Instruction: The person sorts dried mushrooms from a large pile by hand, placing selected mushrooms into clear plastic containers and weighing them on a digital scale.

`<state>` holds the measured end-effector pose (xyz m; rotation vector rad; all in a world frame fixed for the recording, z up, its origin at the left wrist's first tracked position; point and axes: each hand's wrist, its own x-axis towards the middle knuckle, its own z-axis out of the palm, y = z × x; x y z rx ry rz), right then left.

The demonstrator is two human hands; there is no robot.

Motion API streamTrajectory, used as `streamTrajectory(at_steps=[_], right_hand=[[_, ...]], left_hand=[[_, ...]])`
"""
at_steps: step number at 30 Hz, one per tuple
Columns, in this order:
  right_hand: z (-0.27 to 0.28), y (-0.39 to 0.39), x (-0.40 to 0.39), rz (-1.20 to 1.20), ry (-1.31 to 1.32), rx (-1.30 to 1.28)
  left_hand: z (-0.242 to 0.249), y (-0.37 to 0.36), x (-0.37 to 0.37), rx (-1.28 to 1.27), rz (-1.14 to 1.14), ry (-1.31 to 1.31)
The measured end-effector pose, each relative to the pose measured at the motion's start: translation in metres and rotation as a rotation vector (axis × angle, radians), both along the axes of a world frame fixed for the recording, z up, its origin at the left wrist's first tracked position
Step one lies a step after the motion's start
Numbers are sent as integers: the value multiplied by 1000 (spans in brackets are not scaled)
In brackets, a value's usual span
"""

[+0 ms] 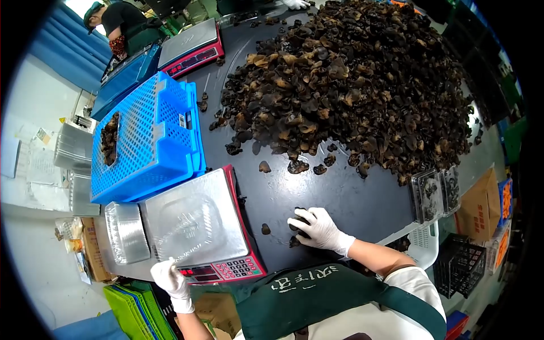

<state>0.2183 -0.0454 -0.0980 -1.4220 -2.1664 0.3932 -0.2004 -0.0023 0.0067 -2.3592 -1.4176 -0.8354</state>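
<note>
Right white-gloved grip (pixel 319 228) curled round dark fungus pieces (pixel 301 219); left white-gloved grip (pixel 170 282), can't tell.
Brown-black fungus heap (pixel 351 85) beyond right grip; red-silver metal scale (pixel 195 220) between grips.

Curtain: I see blue cloth (pixel 62 48) hanging to my upper left.
Co-worker: a person (pixel 126 22) in a dark top and cap stands beyond the blue crates.
Low left: lime-green trays (pixel 126 311), stacked near me.
Right side: a cardboard box (pixel 479 207) with red print, a black crate (pixel 460 265) just below it.

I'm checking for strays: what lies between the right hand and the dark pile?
In the head view, dark tabletop lies between the right hand and the pile, with a few loose pieces near its edge.
</note>
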Motion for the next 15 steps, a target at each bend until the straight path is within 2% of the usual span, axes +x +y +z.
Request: streamTrajectory(at_steps=[2,6,10,12,15], right_hand=[[4,1,-3,-35,-34,-3],[16,8,-8,-114,-86,64],[-16,2,-11,15,16,154],[-20,-3,-5,32,-7,164],[-22,-18,14,18,-10,149]], left_hand=[[-4,-7,1,-144,2,68],[6,-25,37,-170,31,-111],[16,-37,129,-431,-262,-129],[12,-35,178,-565,-399,-23],[-28,-35,216,-716,-352,97]])
